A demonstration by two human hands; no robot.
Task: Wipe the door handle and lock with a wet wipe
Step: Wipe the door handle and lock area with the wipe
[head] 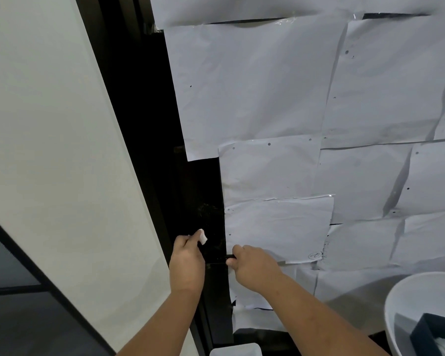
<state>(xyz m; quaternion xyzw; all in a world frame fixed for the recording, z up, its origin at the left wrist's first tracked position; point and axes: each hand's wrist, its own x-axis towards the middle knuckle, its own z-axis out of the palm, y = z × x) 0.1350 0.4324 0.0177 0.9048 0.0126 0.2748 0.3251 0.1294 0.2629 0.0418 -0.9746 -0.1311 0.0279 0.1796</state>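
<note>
Head view, catalogued by size. White wall panel — fills the left side, slanting down to the right. Door — black, its upper and right areas covered by overlapping sheets of white paper, taped at the seams and creased, with small dark holes scattered over them. A bare black strip of the door runs down between the wall panel and the paper edge. White round basin — bottom right corner, partly cut off, with a dark box inside it holding something white. Right hand — fingers curled round the black door handle, which juts out at the paper's edge; most of the handle is hidden by the hand. Left hand — just beside the right one, against the bare black strip, its fingers pinching a folded white wet wipe that sticks up above the knuckles and lies against the door surface a little above and left of the handle. The lock cannot be made out on the dark surface.
</note>
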